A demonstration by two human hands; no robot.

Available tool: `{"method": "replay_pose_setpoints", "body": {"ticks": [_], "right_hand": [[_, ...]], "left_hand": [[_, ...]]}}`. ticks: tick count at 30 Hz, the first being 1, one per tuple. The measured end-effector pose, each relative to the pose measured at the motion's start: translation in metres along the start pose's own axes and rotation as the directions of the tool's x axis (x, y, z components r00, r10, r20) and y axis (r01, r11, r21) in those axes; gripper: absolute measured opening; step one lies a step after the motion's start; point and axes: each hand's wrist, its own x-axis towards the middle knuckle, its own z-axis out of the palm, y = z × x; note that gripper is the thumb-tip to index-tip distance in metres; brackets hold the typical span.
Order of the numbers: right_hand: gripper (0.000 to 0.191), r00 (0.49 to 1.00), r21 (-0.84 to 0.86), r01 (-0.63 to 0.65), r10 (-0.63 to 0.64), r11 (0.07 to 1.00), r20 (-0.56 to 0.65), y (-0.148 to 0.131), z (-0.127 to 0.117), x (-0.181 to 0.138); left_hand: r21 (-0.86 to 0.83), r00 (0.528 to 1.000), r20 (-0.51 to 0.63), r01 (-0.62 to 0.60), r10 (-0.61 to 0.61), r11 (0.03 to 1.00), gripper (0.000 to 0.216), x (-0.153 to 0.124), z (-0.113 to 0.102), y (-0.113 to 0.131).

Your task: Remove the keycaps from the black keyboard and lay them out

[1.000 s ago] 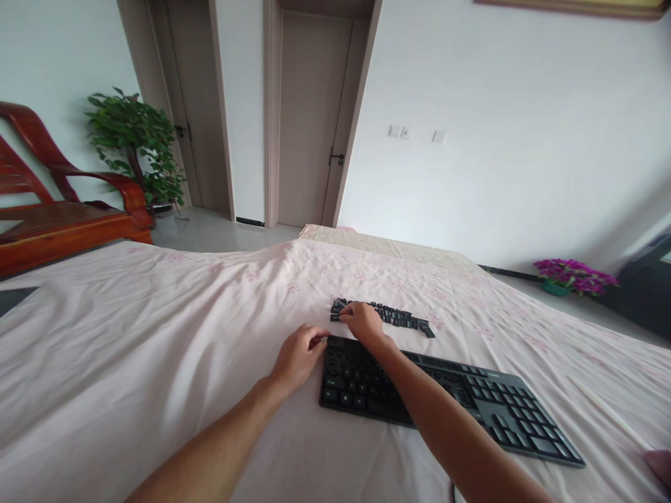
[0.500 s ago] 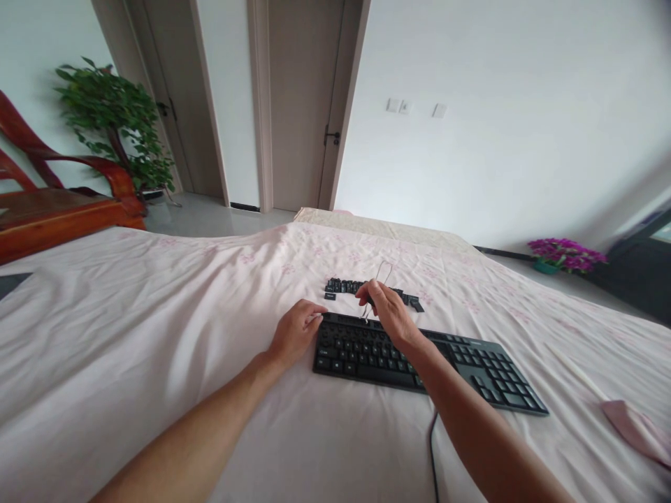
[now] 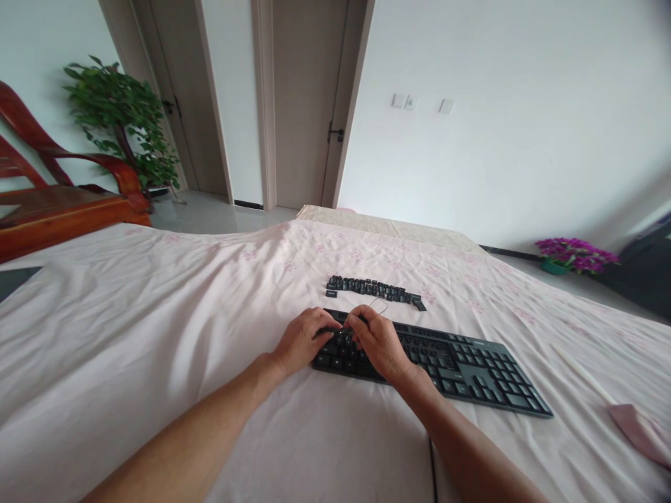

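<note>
A black computer keyboard (image 3: 474,377) lies on the cloth, and part of its key field has bare sockets where keycaps are off. My left hand (image 3: 304,340) is closed at the keyboard's upper left corner, thumb and forefinger over the keys there. My right hand (image 3: 378,342) pinches a wire keycap puller (image 3: 379,303); its thin loop sticks up behind the fingers, while its tip is hidden low over the left keys. Both hands' fingertips nearly meet. Loose black keycaps (image 3: 367,287) lie in an uneven row just beyond the keyboard.
A pale floral sheet (image 3: 220,335) with folds covers the surface. The keyboard's cable (image 3: 433,468) runs toward me under my right forearm. A pink cloth piece (image 3: 637,429) lies at the right. Beyond are a wooden chair (image 3: 68,209), a potted plant (image 3: 115,105) and purple flowers (image 3: 574,253).
My right hand has come down and left with the puller, from above the keyboard's back edge to the left keys. My left fingers have shifted right onto the keys.
</note>
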Motion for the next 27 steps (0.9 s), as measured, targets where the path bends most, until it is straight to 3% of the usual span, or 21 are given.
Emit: {"method": "replay_pose_setpoints", "body": {"ticks": [9, 15, 23, 27], "right_hand": [[0.014, 0.978, -0.061, 0.132, -0.119, 0.989, 0.173, 0.002, -0.004, 0.008], [0.012, 0.935, -0.127, 0.274, -0.234, 0.953, 0.265, -0.001, -0.003, 0.011], [0.013, 0.944, -0.082, 0.257, -0.231, 0.963, 0.237, 0.008, 0.002, 0.008], [0.015, 0.951, -0.062, 0.273, -0.260, 0.960, 0.170, 0.014, 0.005, 0.003]], "left_hand": [[-0.011, 0.998, 0.055, -0.005, 0.006, 1.000, 0.017, 0.001, -0.001, -0.003], [0.014, 0.995, 0.098, -0.016, 0.015, 1.000, 0.016, 0.001, -0.002, -0.001], [0.048, 0.985, 0.162, -0.068, 0.059, 0.997, 0.015, 0.003, -0.003, -0.003], [0.084, 0.991, 0.135, -0.026, 0.015, 0.996, 0.012, 0.004, 0.004, -0.001]]}}
